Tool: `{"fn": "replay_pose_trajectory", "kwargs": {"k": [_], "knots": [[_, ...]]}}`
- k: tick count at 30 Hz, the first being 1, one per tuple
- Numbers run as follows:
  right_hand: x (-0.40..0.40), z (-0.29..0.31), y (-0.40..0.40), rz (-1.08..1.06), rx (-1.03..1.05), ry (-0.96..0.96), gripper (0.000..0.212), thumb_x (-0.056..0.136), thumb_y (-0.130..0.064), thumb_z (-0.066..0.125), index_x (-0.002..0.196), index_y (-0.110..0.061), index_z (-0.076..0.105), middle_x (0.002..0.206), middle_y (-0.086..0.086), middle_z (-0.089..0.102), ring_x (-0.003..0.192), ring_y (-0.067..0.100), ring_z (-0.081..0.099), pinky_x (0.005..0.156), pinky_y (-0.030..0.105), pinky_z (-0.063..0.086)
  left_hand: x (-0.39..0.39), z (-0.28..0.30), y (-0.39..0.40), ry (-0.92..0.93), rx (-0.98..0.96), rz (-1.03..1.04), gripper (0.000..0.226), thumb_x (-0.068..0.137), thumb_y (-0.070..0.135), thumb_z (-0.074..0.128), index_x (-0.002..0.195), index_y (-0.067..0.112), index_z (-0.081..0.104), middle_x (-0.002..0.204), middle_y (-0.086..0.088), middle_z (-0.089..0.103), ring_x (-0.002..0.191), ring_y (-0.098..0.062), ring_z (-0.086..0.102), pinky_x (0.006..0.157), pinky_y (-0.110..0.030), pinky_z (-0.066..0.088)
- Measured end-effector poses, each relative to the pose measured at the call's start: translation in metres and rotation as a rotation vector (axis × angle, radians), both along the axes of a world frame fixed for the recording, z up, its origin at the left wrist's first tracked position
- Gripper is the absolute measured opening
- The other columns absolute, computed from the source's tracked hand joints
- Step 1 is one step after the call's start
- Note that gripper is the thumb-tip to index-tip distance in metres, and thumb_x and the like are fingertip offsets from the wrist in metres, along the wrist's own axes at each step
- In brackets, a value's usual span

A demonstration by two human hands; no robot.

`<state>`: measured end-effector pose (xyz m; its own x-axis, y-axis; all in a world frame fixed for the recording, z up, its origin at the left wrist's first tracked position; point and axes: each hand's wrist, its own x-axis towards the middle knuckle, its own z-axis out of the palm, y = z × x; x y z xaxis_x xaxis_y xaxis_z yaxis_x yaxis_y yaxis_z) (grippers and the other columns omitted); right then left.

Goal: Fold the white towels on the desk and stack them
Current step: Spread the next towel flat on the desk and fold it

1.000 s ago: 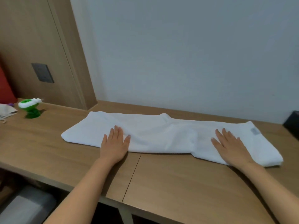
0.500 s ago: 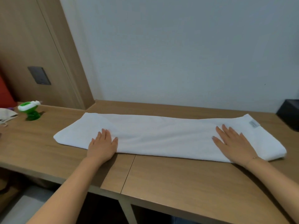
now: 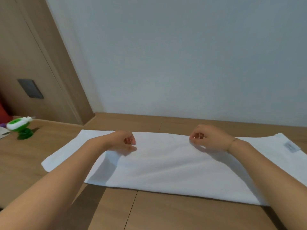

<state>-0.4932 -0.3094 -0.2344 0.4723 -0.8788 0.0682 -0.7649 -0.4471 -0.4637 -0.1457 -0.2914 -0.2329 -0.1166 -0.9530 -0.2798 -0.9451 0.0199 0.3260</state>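
A long white towel (image 3: 166, 166) lies folded lengthwise across the wooden desk (image 3: 182, 216), with a small label near its far right corner. My left hand (image 3: 122, 141) has its fingers curled and pinches the cloth left of the middle, near the far edge, where the fabric rises a little. My right hand (image 3: 208, 138) pinches the towel the same way right of the middle. The two hands face each other with a flat stretch of towel between them. The towel's right end runs out of view.
A green and white plastic object (image 3: 20, 128) stands on the desk at the far left, beside something red at the frame edge. A wood-panelled wall with a dark switch plate (image 3: 30, 88) rises on the left. A pale wall backs the desk.
Both hands left their flat press on the towel's near edge, moved inward and farther back, and curled their fingers onto the cloth. The camera came closer to the towel.
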Motion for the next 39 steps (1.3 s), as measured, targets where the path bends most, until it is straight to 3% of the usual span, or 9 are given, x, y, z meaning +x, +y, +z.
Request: {"fn": "replay_pose_trajectory", "kwargs": {"k": [4, 8, 16, 18, 20, 23, 25, 32, 39], "knots": [[0.000, -0.013, -0.012, -0.017, 0.125, -0.092, 0.014, 0.084, -0.039, 0.069, 0.077, -0.027, 0.067, 0.067, -0.014, 0.056, 0.061, 0.002, 0.048, 0.060, 0.019, 0.042, 0.013, -0.004, -0.005, 0.071, 0.063, -0.008, 0.025, 0.079, 0.040, 0.079, 0.083, 0.029, 0.057, 0.070, 0.014, 0.060, 0.062, -0.004, 0.062, 0.066, -0.021, 0.048], [-0.006, -0.013, -0.021, 0.038, 0.203, -0.027, 0.032, 0.080, -0.047, 0.072, 0.066, -0.021, 0.060, 0.055, -0.016, 0.052, 0.050, 0.001, 0.045, 0.050, 0.013, 0.035, 0.012, 0.004, -0.007, 0.024, 0.028, -0.040, 0.033, 0.082, 0.041, 0.076, 0.085, 0.014, 0.057, 0.090, 0.000, 0.063, 0.091, -0.017, 0.063, 0.081, -0.030, 0.048], [-0.027, 0.003, -0.026, 0.027, 0.276, -0.042, 0.060, 0.080, -0.075, 0.049, 0.056, -0.023, 0.034, 0.059, -0.012, 0.030, 0.053, 0.010, 0.028, 0.054, 0.024, 0.022, 0.020, 0.039, -0.019, 0.354, -0.275, -0.086, 0.029, 0.084, 0.050, 0.066, 0.078, 0.024, 0.054, 0.066, 0.014, 0.048, 0.060, -0.001, 0.042, 0.056, -0.018, 0.033], [-0.034, -0.003, -0.028, -0.027, 0.249, -0.042, 0.051, 0.079, -0.081, 0.037, 0.064, -0.039, 0.063, 0.074, -0.018, 0.051, 0.072, 0.005, 0.052, 0.070, 0.023, 0.036, 0.020, 0.025, -0.031, 0.234, -0.323, -0.046, 0.037, 0.087, 0.052, 0.062, 0.081, 0.017, 0.051, 0.066, 0.011, 0.044, 0.060, -0.006, 0.039, 0.057, -0.026, 0.030], [-0.037, -0.006, -0.030, -0.043, 0.248, -0.017, 0.059, 0.086, -0.075, 0.032, 0.113, -0.037, 0.069, 0.116, -0.013, 0.060, 0.116, 0.009, 0.054, 0.099, 0.025, 0.036, 0.015, 0.004, -0.040, 0.158, -0.330, -0.017, 0.039, 0.091, 0.049, 0.059, 0.080, 0.014, 0.045, 0.067, 0.006, 0.044, 0.062, -0.013, 0.041, 0.059, -0.033, 0.031], [-0.042, -0.004, -0.034, -0.028, 0.195, 0.070, 0.044, 0.090, -0.062, 0.045, 0.066, -0.025, 0.049, 0.070, -0.010, 0.048, 0.063, 0.002, 0.044, 0.059, 0.016, 0.031, 0.010, -0.024, -0.046, 0.070, -0.353, 0.054, 0.035, 0.093, 0.050, 0.056, 0.076, 0.026, 0.038, 0.069, 0.002, 0.051, 0.069, -0.019, 0.049, 0.058, -0.034, 0.032], [-0.046, -0.002, -0.037, -0.013, 0.219, 0.103, 0.048, 0.091, -0.048, 0.059, 0.059, -0.020, 0.035, 0.055, -0.011, 0.032, 0.049, 0.005, 0.027, 0.049, 0.021, 0.021, 0.009, -0.034, -0.048, 0.022, -0.385, 0.090, 0.035, 0.091, 0.054, 0.057, 0.075, 0.029, 0.038, 0.069, 0.005, 0.053, 0.069, -0.016, 0.050, 0.056, -0.032, 0.031], [-0.048, -0.002, -0.045, -0.025, 0.216, 0.210, 0.045, 0.090, -0.032, 0.066, 0.055, -0.019, 0.042, 0.046, -0.012, 0.037, 0.043, 0.002, 0.034, 0.046, 0.018, 0.027, 0.007, -0.038, -0.046, -0.023, -0.380, 0.132, 0.036, 0.090, 0.060, 0.052, 0.080, 0.027, 0.044, 0.074, 0.008, 0.059, 0.072, -0.014, 0.055, 0.057, -0.032, 0.033], [-0.047, -0.003, -0.038, -0.110, 0.199, 0.186, 0.067, 0.075, -0.066, 0.066, 0.056, -0.020, 0.022, 0.054, -0.005, 0.021, 0.053, 0.016, 0.021, 0.053, 0.032, 0.013, -0.009, -0.045, -0.023, -0.091, -0.678, 0.147, 0.023, 0.092, 0.048, 0.059, 0.098, 0.026, 0.058, 0.090, 0.010, 0.064, 0.091, -0.021, 0.061, 0.079, -0.036, 0.037]]}}
